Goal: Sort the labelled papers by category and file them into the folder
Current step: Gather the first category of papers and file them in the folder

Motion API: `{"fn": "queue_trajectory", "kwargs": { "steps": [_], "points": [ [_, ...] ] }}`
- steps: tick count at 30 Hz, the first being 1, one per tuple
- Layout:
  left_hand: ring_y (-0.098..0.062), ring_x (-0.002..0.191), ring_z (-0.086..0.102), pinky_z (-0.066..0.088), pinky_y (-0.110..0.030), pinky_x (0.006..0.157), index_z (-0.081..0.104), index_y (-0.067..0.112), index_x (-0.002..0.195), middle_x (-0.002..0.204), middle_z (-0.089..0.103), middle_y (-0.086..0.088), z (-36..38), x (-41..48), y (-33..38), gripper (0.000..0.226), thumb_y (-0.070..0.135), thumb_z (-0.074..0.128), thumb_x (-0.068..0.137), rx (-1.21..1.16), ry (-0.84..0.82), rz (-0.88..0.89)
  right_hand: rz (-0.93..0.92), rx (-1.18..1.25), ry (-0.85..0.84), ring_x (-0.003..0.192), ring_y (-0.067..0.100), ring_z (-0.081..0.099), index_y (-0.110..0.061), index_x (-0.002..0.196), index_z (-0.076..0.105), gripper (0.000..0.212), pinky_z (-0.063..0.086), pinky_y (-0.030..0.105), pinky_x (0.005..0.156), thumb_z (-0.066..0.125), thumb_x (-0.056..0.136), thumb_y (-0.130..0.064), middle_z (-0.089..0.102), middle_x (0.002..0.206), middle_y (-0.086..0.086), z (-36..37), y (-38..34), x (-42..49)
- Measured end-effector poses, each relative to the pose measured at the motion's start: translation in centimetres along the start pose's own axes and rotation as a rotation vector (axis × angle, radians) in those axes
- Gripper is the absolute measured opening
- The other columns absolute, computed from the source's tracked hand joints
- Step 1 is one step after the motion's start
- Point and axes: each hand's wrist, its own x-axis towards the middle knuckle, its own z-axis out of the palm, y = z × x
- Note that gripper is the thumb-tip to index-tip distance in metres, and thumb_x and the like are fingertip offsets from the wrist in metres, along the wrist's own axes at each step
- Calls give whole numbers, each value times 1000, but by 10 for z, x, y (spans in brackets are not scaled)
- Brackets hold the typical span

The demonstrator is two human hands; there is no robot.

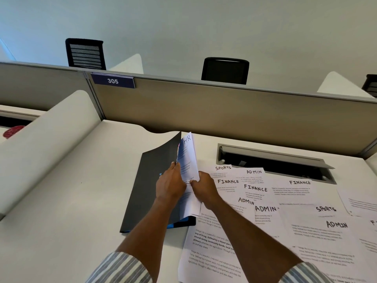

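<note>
The folder (146, 190) is lying on the desk (81, 201), left of the overlapping papers (295, 201); the HR sheet (188, 158) is standing at the folder's right edge, between left hand (170, 185) and right hand (204, 187); a slot (275, 160) is sitting behind the papers; a partition (204, 105) is running behind all.

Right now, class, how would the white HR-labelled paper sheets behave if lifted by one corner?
Probably floppy: the white HR-labelled paper sheets curve over above the left hand and right hand that hold them. Likely light, being thin paper. They may fan apart, since their lower edges look uneven.
</note>
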Motion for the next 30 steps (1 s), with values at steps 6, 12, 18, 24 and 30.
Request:
{"fn": "queue_trajectory", "kwargs": {
  "steps": [6, 12, 18, 24, 30],
  "points": [
    [-27, 121, 61, 53, -43, 99, 41, 14, 142, 142, 54, -8, 3, 2, 3, 55, 31, 60, 93, -9, 0, -1, 52, 45, 2, 102, 31, 64, -4, 114, 63, 26, 53, 36, 89, 57, 89, -8, 68, 112, 13, 18, 2, 4],
    [-27, 114, 63, 51, -38, 97, 44, 10, 139, 135, 59, -10, 2, 8, 1, 47, 26, 54, 96, -29, 8, 24, 83, 46, -126, 90, 23, 61, -14, 97, 58, 9, 53, 36, 84, 51, 94, -10, 62, 92, 3, 32, 10, 9],
    [-25, 118, 62, 52, -38, 100, 39, 12, 146, 141, 55, -8, 7, 8, 4, 54, 26, 56, 96, -55, 17, 9, 179, 107, -98, 82, 24, 61, -5, 96, 57, 22, 51, 30, 74, 39, 102, -14, 62, 88, 16, 48, 14, 11],
    [-24, 115, 63, 53, -37, 97, 40, 14, 145, 140, 56, -7, 13, 10, -3, 51, 26, 54, 97, -62, 25, -23, -35, -113, -163, 100, 31, 62, 3, 120, 53, 26, 55, 40, 89, 40, 102, -12, 62, 106, 18, 53, 22, 19],
    [-27, 127, 55, 49, -42, 101, 37, 18, 149, 155, 39, -4, 24, 12, -1, 53, 26, 49, 98, -28, 8, -19, -27, -8, -155, 94, 21, 62, -9, 115, 53, 22, 50, 21, 73, 39, 103, -21, 60, 91, 2, 41, 29, 15]
  ]
}}
